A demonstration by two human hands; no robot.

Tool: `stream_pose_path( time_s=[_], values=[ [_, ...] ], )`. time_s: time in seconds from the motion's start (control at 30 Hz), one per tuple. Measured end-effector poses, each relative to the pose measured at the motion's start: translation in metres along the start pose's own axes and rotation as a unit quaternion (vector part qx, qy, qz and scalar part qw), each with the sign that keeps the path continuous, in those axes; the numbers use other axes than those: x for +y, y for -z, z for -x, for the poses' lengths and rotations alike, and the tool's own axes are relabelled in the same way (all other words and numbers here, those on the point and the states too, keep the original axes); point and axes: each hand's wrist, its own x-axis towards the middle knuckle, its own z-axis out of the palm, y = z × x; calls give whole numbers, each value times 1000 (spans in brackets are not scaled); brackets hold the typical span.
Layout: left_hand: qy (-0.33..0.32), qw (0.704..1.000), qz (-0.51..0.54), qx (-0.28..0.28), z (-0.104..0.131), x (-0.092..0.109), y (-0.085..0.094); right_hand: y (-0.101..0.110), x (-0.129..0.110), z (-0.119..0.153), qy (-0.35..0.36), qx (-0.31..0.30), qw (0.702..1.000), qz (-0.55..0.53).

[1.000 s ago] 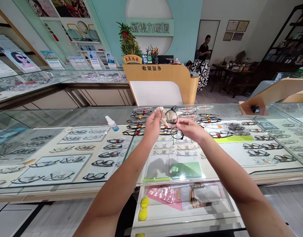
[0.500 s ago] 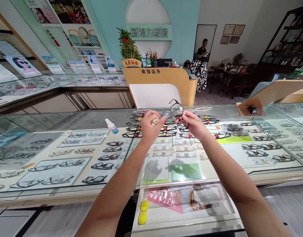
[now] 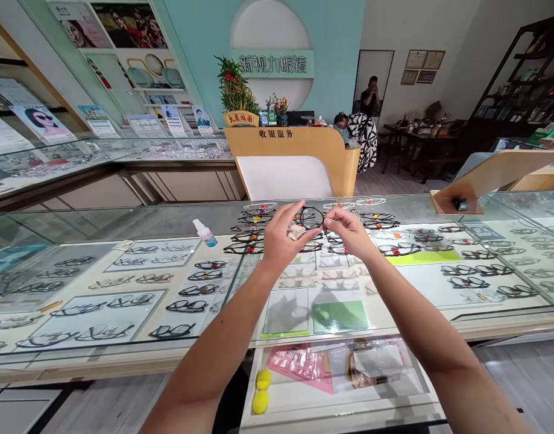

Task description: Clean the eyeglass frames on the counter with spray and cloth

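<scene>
Eyeglasses [image 3: 311,217] held — spray bottle [image 3: 205,233], frames [image 3: 244,249] nearby.

potted plant [image 3: 236,87] atop wooden reception counter [image 3: 290,141]

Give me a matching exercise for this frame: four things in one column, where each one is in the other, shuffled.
Things
1. Cloth
2. Spray bottle
3. Two yellow round pieces
4. Round-rimmed glasses

Places
A. Inside the white drawer
B. Pinched at the fingertips of the right hand
C. Bunched in the left hand
D. On the glass counter top, to the left of both hands

Right pairs: 1-C, 2-D, 3-A, 4-B
</scene>
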Motion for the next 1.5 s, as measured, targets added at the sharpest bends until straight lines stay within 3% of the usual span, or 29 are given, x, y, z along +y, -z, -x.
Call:
stream_pose_path(
  time_s=[0.2,0.3,0.5,0.6,0.7,1.07,1.3,1.5],
  values=[
    [-32,998,-31,41,-13,15,8,7,-28,-1,71,43,989,119],
    [-63,990,-73,105,-31,28,19,16,-52,-1,122,100,967,200],
    [-110,966,-69,222,-86,58,35,32,-112,-15,191,134,917,325],
    [-102,964,-41,243,-104,73,35,34,-136,-21,226,170,888,364],
    [-86,966,-18,242,-108,82,36,30,-149,-19,247,199,868,382],
    [-73,974,17,215,-96,87,49,29,-148,-12,247,210,856,402],
    [-67,988,24,138,-105,90,62,37,-143,-18,231,220,868,381],
    [-65,988,24,142,-104,91,65,36,-145,-17,225,224,879,357]
  ],
)
